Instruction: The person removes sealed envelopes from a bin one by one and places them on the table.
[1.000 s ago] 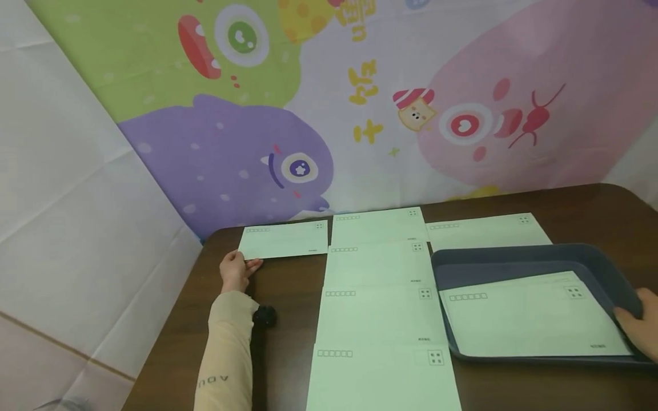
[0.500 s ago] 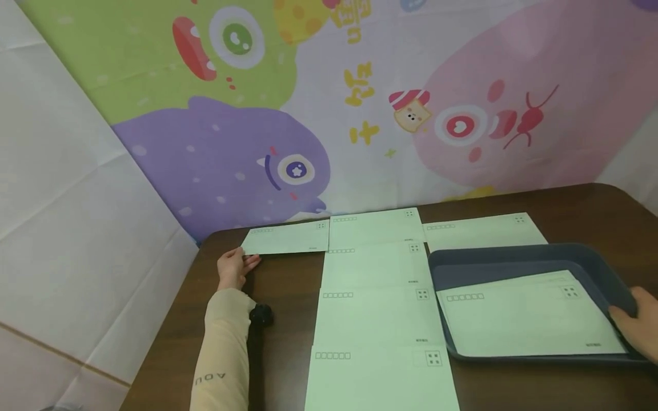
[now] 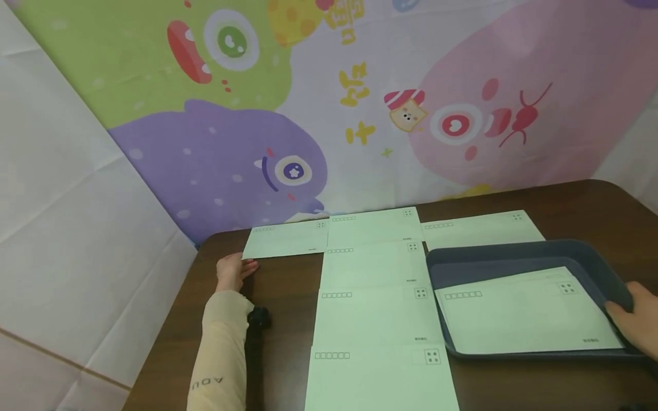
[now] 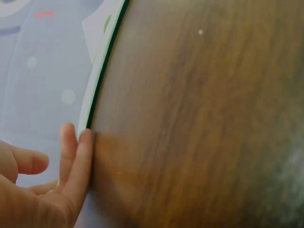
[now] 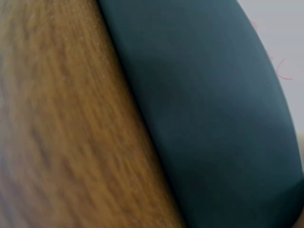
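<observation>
My left hand (image 3: 233,271) is at the near left corner of a pale green envelope (image 3: 288,240), far left on the table. In the left wrist view its straight fingertips (image 4: 85,142) touch the end of the envelope's edge (image 4: 99,80), and the thumb stands apart. My right hand (image 3: 640,322) grips the right rim of a dark grey tray (image 3: 501,252), thumb over the edge. A stack of envelopes (image 3: 524,317) lies in the tray. Only the tray's outer wall (image 5: 204,114) fills the right wrist view; that hand is nearly all hidden there.
A column of several envelopes (image 3: 377,317) runs down the middle of the brown table (image 3: 288,302), their edges overlapping. Another envelope (image 3: 483,228) lies behind the tray, partly covered by it. A cartoon-printed cloth (image 3: 231,154) hangs behind the table's far edge.
The left envelope tilted a little and shifted towards the far edge, then came down flatter, its right end by the column. The left hand stayed at its corner. The right hand keeps the tray.
</observation>
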### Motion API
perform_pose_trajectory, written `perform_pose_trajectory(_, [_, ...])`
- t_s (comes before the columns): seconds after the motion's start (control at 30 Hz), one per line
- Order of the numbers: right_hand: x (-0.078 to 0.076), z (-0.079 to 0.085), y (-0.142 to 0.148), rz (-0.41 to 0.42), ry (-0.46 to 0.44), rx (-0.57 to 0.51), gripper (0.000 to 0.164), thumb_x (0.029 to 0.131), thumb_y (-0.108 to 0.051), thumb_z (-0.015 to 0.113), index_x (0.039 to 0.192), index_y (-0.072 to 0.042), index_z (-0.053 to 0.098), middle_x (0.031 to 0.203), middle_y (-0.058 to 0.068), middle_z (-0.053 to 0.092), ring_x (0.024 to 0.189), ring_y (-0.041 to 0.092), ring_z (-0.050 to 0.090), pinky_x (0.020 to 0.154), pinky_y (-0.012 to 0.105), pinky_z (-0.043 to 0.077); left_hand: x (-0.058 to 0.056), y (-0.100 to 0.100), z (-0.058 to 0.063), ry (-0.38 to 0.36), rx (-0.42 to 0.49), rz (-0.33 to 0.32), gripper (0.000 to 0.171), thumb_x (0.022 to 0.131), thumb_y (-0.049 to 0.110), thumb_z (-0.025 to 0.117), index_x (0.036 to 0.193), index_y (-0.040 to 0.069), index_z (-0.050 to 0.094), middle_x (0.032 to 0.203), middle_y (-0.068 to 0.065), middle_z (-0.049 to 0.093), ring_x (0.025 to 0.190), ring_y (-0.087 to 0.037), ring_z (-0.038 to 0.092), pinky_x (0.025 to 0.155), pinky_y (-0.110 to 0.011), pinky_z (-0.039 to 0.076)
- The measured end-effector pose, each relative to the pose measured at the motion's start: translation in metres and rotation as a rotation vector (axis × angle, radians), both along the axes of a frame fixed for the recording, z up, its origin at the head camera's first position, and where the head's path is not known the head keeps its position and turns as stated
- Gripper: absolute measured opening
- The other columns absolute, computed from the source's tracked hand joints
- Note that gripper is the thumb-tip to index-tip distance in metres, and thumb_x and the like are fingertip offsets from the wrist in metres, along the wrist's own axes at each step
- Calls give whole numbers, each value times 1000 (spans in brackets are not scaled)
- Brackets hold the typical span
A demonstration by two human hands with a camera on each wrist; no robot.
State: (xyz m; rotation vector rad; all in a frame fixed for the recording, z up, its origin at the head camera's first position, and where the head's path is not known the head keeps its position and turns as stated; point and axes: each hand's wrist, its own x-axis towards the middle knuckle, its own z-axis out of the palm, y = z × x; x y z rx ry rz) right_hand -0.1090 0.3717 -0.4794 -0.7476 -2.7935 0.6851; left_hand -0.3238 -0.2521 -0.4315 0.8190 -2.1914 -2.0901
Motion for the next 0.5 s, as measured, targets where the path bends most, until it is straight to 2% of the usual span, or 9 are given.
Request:
perform_pose_trajectory(0.2, [-3, -2, 3, 1, 15, 10, 35, 86, -1, 47, 108, 20, 30, 96, 39, 41, 85, 52, 46, 71, 53, 39, 6, 17, 4, 59, -186, -38, 41, 95, 12, 34, 134, 0, 39, 91, -9, 56, 58, -9, 60, 83, -37, 49])
perform_pose_trajectory(0.33, [-3, -2, 2, 6, 21, 15, 33, 85, 0, 47, 106, 19, 31, 94, 39, 42, 83, 51, 47, 69, 52, 40, 10, 42, 12, 137, -304, -115, 33, 95, 12, 37, 121, 1, 53, 93, -16, 60, 70, -22, 64, 80, -39, 50])
perform_pose_trajectory(0.4, [-3, -1, 1, 10, 19, 18, 33, 85, 0, 47, 106, 19, 31, 94, 39, 42, 83, 51, 47, 69, 52, 40, 13, 58, 17, 198, -443, -169, 30, 93, 13, 40, 113, 3, 59, 96, -16, 62, 75, -27, 61, 75, -37, 50])
perform_pose_trajectory(0.5, [-3, -2, 1, 12, 2, 10, 36, 85, -1, 47, 109, 19, 30, 97, 39, 41, 85, 52, 46, 71, 53, 40, 20, 83, 27, 318, -661, -257, 25, 91, 13, 44, 101, 7, 66, 99, -13, 64, 76, -28, 55, 67, -34, 44])
